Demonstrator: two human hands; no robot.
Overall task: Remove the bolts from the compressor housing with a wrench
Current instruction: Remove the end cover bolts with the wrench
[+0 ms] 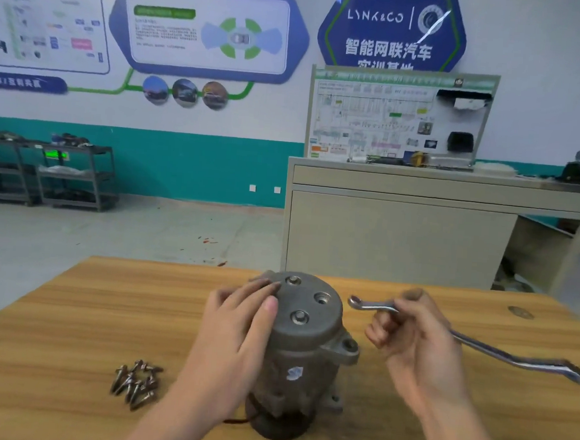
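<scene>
Both hands are engaged at the workpiece: the left hand (240,323) rests with nearly straight fingers on the top-left of the compressor housing (301,351), steadying it, while the right hand (407,334) holds the wrench (472,342) with fingers curled round the shank close behind its forward head. That head hangs in the air just right of the housing cap and touches no fastener. The workbench (69,314) is a flat top with a yellow-brown wood-grain finish; the housing stands upright near its middle, a dull grey cast-metal cylinder with a flat round cap, a projecting mounting ear on the right side and a small pale sticker on the body. Three round recessed seats show on the cap; blur prevents judging whether each holds a bolt head or an empty hole. A cluster of removed bolts (136,382), short, dark and threaded, lies on the bench to the left, well apart from the housing. Judged from this, the task is well advanced and the step in hand is repositioning between fasteners. The next move calls for seating the wrench head squarely on any remaining bolt while the left hand resists rotation. The wrench is bright polished steel, long and slim, with an offset bend.
</scene>
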